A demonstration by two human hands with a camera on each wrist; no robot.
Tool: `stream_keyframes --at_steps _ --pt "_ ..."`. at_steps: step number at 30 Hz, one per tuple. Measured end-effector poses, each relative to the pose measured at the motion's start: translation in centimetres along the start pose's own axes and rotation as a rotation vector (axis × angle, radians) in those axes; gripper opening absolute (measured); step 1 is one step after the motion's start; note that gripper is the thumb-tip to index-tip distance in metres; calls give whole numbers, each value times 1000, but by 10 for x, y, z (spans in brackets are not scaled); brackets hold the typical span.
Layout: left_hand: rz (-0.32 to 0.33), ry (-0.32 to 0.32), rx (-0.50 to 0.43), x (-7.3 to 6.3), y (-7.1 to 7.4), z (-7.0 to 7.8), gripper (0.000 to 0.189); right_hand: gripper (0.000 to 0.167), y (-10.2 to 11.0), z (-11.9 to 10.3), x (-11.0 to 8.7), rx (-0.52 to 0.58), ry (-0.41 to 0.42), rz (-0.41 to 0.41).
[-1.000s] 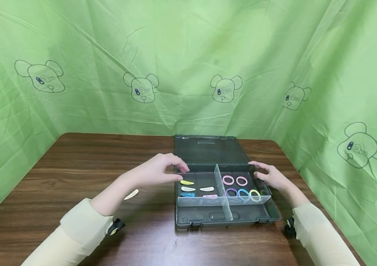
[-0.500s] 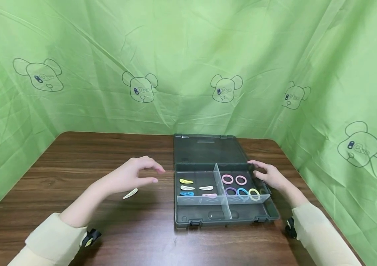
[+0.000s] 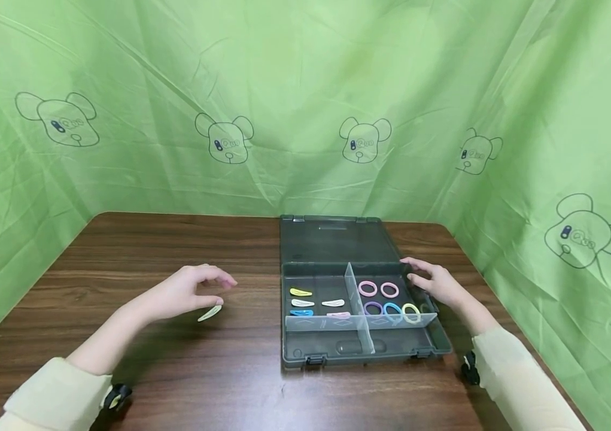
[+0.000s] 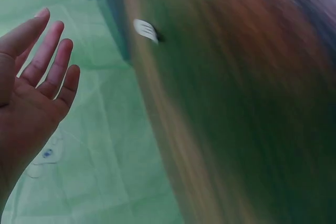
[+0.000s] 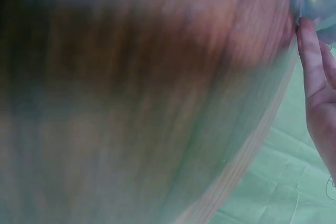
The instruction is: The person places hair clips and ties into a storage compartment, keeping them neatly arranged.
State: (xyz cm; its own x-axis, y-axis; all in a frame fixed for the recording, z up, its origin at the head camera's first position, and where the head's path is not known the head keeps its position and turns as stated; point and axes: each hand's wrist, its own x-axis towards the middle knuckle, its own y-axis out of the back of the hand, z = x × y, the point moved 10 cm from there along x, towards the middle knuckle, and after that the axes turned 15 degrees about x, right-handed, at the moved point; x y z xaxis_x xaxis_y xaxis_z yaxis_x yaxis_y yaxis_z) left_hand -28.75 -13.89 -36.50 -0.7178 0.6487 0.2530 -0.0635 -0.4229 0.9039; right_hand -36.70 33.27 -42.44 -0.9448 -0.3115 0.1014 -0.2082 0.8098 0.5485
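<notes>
On the left half of the tabletop lies a pale snap hair clip point(image 3: 210, 313). My left hand point(image 3: 187, 292) hovers over it with fingers spread and nothing in them; its thumb tip overlaps the clip's end in the head view. The left wrist view shows the fingers point(image 4: 55, 69) apart from the clip point(image 4: 145, 29). My right hand point(image 3: 440, 287) rests at the right edge of a dark see-through divider box point(image 3: 327, 359), fingertips touching its side. Snap clips in yellow point(image 3: 301, 292), white, blue and pink lie in one compartment. Hair ties point(image 3: 389, 290) fill another.
The box lid point(image 3: 337, 239) is folded back flat towards the rear edge. Clear dividers point(image 3: 327, 324) split the box, with two front compartments nearest me. A green curtain point(image 3: 294, 90) with bear drawings surrounds the wooden table point(image 3: 219, 383).
My left hand has moved left from over the box to above the loose pale clip. The right hand stays at the box's side.
</notes>
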Motion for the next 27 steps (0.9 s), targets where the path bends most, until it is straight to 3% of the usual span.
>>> stream_keyframes --at_steps 9,15,20,27 --pt "-103 34 23 -10 -23 -27 37 40 0 -1 0 8 -30 -5" --pt "-167 0 56 -10 -38 -32 33 40 -3 -18 -6 41 -54 -26" --pt "-187 -9 39 -11 -43 -39 31 40 0 2 -2 63 -50 -28" --pt "-164 -36 -1 -9 -45 -44 28 41 -2 3 1 89 -45 -48"
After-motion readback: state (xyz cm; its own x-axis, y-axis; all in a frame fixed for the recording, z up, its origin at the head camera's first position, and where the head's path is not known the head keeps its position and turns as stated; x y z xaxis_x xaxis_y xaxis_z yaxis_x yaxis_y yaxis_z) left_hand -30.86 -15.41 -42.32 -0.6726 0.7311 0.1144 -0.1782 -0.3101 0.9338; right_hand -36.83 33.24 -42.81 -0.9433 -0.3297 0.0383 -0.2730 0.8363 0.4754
